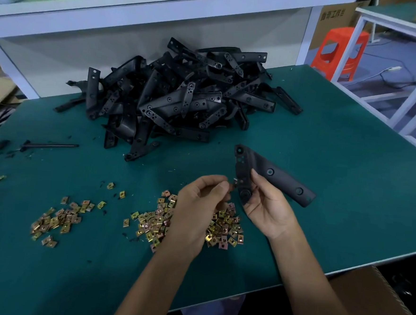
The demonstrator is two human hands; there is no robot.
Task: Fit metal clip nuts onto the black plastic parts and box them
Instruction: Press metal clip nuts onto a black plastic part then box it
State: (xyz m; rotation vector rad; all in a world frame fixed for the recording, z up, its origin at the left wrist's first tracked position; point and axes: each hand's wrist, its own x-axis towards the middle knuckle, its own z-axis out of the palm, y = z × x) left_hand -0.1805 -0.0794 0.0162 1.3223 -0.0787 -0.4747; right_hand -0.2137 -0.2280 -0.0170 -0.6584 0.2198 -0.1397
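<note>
Dim box (369, 304), left hand (198, 206) pinching nut (234, 181), right hand (268, 207) gripping part (277, 178)

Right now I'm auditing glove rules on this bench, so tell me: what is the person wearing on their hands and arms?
Nothing. The left hand and right hand are bare: no gloves, rings or finger cots show. The left forearm and right forearm are bare too, with no sleeve, watch or wristband visible down to the frame's edge.
</note>
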